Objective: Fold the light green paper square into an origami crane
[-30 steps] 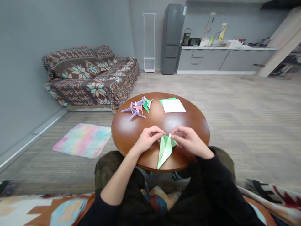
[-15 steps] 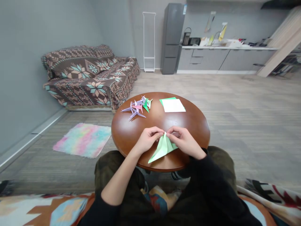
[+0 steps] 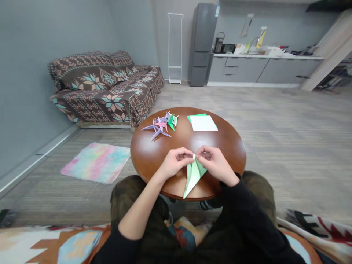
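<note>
A light green sheet of folding paper (image 3: pixel 194 174), partly folded, hangs from my fingertips over the near side of the round brown table (image 3: pixel 154 157). My left hand (image 3: pixel 178 161) pinches its top corner from the left. From the right, my right hand (image 3: pixel 214 161) grips the same upper part between thumb and fingers. One long point of the paper reaches down to the table's near edge. The exact fold under my fingertips is hidden.
Several folded paper cranes (image 3: pixel 161 124) in purple, pink and green lie at the table's far left. A stack of white and green paper sheets (image 3: pixel 203 123) is at the far right. My knees flank the table; a patterned sofa (image 3: pixel 110 88) stands beyond.
The green paper has turned and narrowed, its lower point swinging to the right and nearer to me. Both hands keep their pinch at the top with only slight finger movement.
</note>
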Demonstrator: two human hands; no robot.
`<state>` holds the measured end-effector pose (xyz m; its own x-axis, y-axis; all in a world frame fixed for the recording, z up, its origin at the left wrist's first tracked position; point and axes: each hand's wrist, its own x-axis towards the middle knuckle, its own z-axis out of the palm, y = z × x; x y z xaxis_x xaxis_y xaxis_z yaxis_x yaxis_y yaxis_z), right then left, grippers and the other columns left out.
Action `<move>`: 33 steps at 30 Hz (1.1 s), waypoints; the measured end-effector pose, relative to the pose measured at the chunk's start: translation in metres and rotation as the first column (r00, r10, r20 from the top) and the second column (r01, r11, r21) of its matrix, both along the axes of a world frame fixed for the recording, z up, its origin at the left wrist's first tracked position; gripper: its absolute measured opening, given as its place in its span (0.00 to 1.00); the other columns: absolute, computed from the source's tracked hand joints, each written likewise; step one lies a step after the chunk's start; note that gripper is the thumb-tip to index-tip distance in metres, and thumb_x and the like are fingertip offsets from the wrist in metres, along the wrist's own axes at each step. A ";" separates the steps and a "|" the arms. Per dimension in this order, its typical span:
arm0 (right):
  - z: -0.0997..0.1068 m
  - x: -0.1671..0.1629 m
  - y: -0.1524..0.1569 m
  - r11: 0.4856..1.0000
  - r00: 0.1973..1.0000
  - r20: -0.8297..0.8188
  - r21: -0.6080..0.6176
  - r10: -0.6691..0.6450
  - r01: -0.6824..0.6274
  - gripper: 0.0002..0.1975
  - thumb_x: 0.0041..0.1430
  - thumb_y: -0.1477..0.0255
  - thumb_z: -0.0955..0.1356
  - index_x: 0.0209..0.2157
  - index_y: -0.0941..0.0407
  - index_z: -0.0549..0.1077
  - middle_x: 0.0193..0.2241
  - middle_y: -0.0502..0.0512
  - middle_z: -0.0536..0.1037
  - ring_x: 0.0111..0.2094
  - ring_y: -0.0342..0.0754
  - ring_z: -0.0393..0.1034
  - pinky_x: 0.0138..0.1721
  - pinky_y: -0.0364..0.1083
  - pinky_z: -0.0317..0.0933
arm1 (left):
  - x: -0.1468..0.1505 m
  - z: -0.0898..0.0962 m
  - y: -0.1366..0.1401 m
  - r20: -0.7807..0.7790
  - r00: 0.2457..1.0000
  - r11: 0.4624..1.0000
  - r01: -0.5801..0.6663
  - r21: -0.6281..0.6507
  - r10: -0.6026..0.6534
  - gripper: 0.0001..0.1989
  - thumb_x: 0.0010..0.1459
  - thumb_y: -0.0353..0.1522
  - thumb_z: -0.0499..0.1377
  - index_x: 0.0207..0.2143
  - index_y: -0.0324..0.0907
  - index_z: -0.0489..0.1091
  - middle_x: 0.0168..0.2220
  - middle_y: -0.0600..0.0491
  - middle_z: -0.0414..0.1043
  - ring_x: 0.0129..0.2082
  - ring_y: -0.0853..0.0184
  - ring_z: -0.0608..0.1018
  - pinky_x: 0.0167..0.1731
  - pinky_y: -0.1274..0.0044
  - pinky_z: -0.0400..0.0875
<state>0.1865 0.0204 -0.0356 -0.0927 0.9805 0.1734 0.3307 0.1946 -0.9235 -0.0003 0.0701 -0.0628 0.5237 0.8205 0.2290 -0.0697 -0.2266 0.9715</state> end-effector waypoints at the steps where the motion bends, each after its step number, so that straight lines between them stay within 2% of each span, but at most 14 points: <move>1: 0.000 0.000 0.000 1.000 1.000 0.010 0.007 0.001 -0.001 0.05 0.57 0.71 0.69 0.29 0.57 0.71 0.19 0.46 0.67 0.21 0.41 0.60 0.23 0.41 0.53 | 0.000 0.000 0.000 0.000 1.000 1.000 -0.007 0.000 0.007 0.10 0.54 0.34 0.68 0.36 0.37 0.78 0.35 0.49 0.78 0.35 0.66 0.78 0.39 0.76 0.72; 3: 0.000 0.000 0.000 1.000 1.000 0.029 0.015 0.004 -0.005 0.05 0.58 0.70 0.69 0.29 0.57 0.71 0.20 0.46 0.68 0.21 0.42 0.62 0.23 0.41 0.55 | 0.000 -0.002 0.000 -0.006 1.000 1.000 -0.023 -0.005 0.023 0.10 0.54 0.34 0.68 0.36 0.37 0.78 0.36 0.49 0.79 0.35 0.65 0.78 0.39 0.75 0.71; 8: 0.001 -0.001 0.000 0.999 0.997 0.071 0.045 0.010 -0.013 0.08 0.61 0.68 0.67 0.30 0.57 0.72 0.22 0.48 0.71 0.22 0.43 0.67 0.24 0.42 0.59 | -0.001 -0.004 -0.001 -0.015 1.000 0.999 -0.023 -0.027 0.023 0.12 0.53 0.36 0.69 0.38 0.37 0.78 0.32 0.50 0.78 0.30 0.68 0.77 0.34 0.77 0.70; 15: 0.000 -0.003 0.000 0.994 0.990 0.137 0.101 0.020 -0.034 0.08 0.62 0.68 0.68 0.30 0.56 0.72 0.23 0.50 0.73 0.22 0.43 0.66 0.24 0.42 0.60 | -0.001 -0.002 -0.002 -0.030 0.998 0.998 -0.050 -0.026 0.050 0.12 0.51 0.35 0.70 0.35 0.37 0.77 0.28 0.53 0.75 0.27 0.71 0.74 0.29 0.79 0.67; 24: -0.004 -0.002 0.003 0.990 0.986 0.165 0.134 0.024 -0.047 0.11 0.65 0.64 0.67 0.31 0.55 0.73 0.26 0.52 0.76 0.23 0.45 0.69 0.26 0.44 0.63 | -0.003 -0.006 0.002 -0.010 0.998 0.998 -0.056 0.010 0.056 0.12 0.55 0.38 0.67 0.36 0.37 0.78 0.32 0.50 0.78 0.31 0.66 0.77 0.35 0.76 0.70; 33: -0.006 -0.005 0.003 0.981 0.975 0.221 0.190 -0.015 -0.028 0.07 0.65 0.67 0.66 0.34 0.55 0.73 0.24 0.51 0.75 0.24 0.46 0.70 0.28 0.45 0.62 | -0.003 -0.006 0.006 -0.010 0.996 0.996 -0.090 0.026 0.090 0.10 0.54 0.36 0.67 0.34 0.38 0.79 0.33 0.49 0.80 0.33 0.65 0.78 0.38 0.75 0.70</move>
